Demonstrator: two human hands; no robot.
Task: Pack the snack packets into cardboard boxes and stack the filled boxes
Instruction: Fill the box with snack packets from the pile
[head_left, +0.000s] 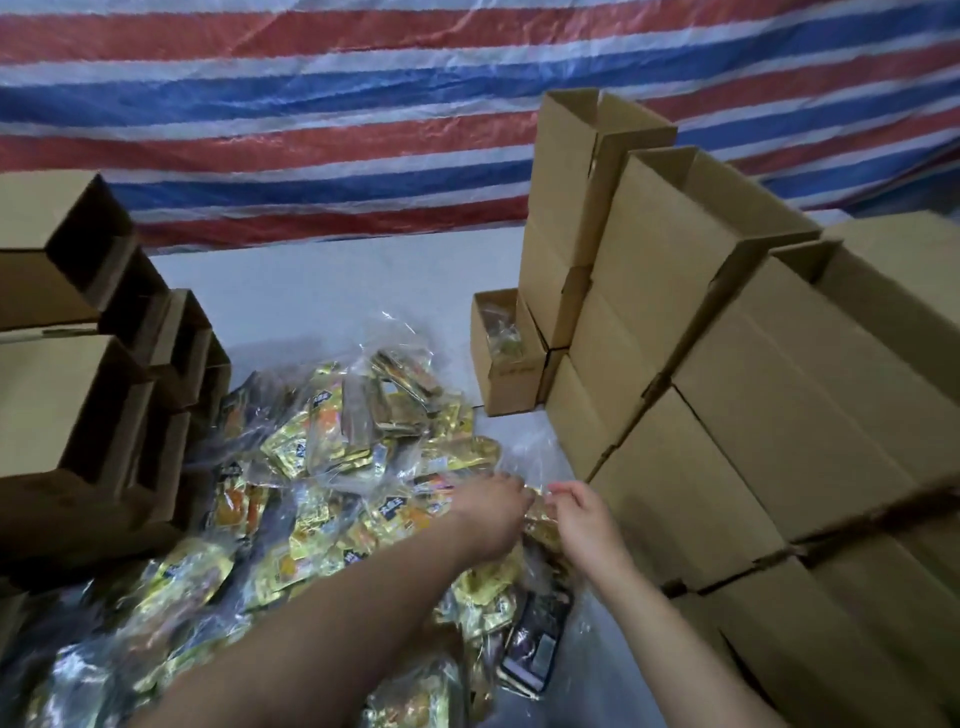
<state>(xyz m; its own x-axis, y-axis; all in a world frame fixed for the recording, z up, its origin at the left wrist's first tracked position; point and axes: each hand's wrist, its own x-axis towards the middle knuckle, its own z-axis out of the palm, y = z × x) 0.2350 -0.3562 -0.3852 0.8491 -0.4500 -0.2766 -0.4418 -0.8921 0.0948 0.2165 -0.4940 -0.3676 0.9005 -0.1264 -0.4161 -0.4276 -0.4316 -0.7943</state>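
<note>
- The striped tarpaulin (363, 130) hangs as a backdrop behind everything, beyond the pale floor sheet (332, 291).
- The stack of closed cardboard boxes (753, 441) rises to the right of the snack heap, its nearest wall just beside the person's hands; some of the top boxes stand with flaps up.
- A second group of cartons lying on their sides (93, 364) stands to the left of the heap, their open mouths turned toward it.
- The heap of gold snack packets (322, 467), many in clear plastic bags, lies on the floor sheet between the two box groups and runs from the lower left toward the far middle.
- One small open box (501, 358) sits at the foot of the right stack, beyond the heap's right edge, with packets already showing inside.
- The left hand (493, 514) reaches across the heap's right edge, fingers curled down onto a gold packet (537, 519).
- The right hand (582, 514) meets it from the stack side, fingertips pinching the same packet, so both hands grip one bundle.
- Judged from this, the open box lies farther out and slightly right of the grip, nearer the right hand; the packet's long axis cannot be told, as the hands cover it.
</note>
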